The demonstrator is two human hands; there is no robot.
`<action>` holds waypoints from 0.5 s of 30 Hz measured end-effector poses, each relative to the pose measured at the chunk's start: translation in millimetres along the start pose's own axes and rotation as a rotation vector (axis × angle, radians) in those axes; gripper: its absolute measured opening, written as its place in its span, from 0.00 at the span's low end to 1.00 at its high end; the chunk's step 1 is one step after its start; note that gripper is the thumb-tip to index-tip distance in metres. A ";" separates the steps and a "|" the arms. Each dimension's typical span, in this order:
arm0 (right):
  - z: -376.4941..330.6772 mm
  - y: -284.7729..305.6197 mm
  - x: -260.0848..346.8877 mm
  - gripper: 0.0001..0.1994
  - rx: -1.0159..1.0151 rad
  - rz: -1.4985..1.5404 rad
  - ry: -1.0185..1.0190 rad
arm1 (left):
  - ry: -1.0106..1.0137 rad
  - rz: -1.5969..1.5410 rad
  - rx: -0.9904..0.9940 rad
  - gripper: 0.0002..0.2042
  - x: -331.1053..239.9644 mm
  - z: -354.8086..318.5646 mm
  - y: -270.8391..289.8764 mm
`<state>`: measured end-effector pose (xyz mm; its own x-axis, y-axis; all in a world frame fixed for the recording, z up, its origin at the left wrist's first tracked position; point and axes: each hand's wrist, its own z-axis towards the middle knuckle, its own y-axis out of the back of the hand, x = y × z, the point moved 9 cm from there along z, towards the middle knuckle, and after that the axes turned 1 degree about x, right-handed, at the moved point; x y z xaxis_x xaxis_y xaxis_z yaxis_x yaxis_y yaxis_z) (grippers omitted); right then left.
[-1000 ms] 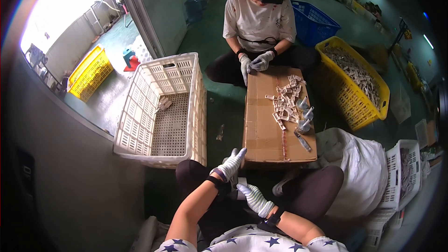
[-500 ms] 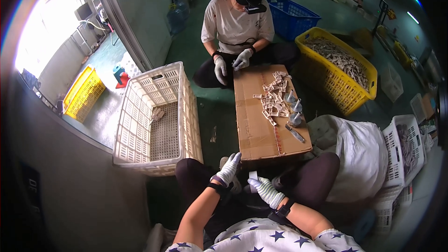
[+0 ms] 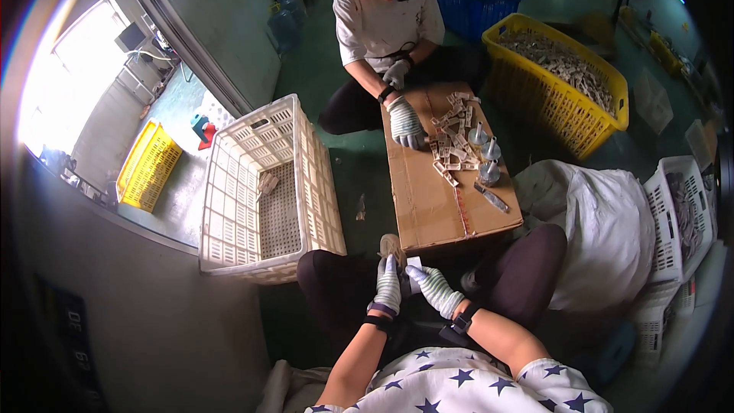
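Note:
My right hand (image 3: 437,292), in a striped white glove, is closed on a small flat white piece (image 3: 414,263) that sticks out past the fingers. Whether it is plastic or card I cannot make out. Just left of it my left hand (image 3: 388,284), gloved the same way, points away from me with fingers stretched out, and I see nothing in it. Both hands are low between my knees, in front of a cardboard box (image 3: 424,206). On the box lie a heap of small beige plastic parts (image 3: 456,138), several small clear nozzle bottles (image 3: 489,151) and a utility knife (image 3: 492,197).
A white crate (image 3: 325,210) stands to the left with a few parts inside. Across the box sits a co-worker, one gloved hand (image 3: 405,122) on it. A yellow crate (image 3: 562,118) full of parts, a blue crate (image 3: 474,8) and a white sack (image 3: 608,222) flank the box.
My left hand has come down from the box's near edge to beside my right hand. The co-worker's hand has reached onto the box beside the parts. The view has shifted slightly.

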<state>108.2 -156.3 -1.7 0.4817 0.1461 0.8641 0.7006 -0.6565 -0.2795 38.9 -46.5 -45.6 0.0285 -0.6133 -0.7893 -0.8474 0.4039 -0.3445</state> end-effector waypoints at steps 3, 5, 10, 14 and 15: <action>8.6 -6.0 -15.4 0.14 0.022 0.153 -0.006 | 0.009 -0.080 0.010 0.17 2.4 0.1 4.8; 12.9 -3.5 -23.1 0.14 0.016 0.150 -0.016 | -0.005 -0.045 0.023 0.17 2.4 0.3 5.9; 17.5 -5.5 -24.8 0.12 0.105 0.228 -0.025 | -0.010 0.025 0.022 0.16 2.3 -0.3 -1.0; 11.9 -11.7 -13.8 0.12 0.095 0.158 0.012 | -0.050 0.016 0.001 0.19 2.1 0.8 4.0; 13.9 -10.1 -11.7 0.12 0.072 0.098 0.051 | -0.050 0.018 0.000 0.19 3.0 2.5 5.4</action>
<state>102.8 -141.1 -14.8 0.5239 0.0449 0.8506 0.6880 -0.6110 -0.3915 35.8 -44.5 -51.1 0.0395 -0.5709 -0.8201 -0.8482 0.4147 -0.3295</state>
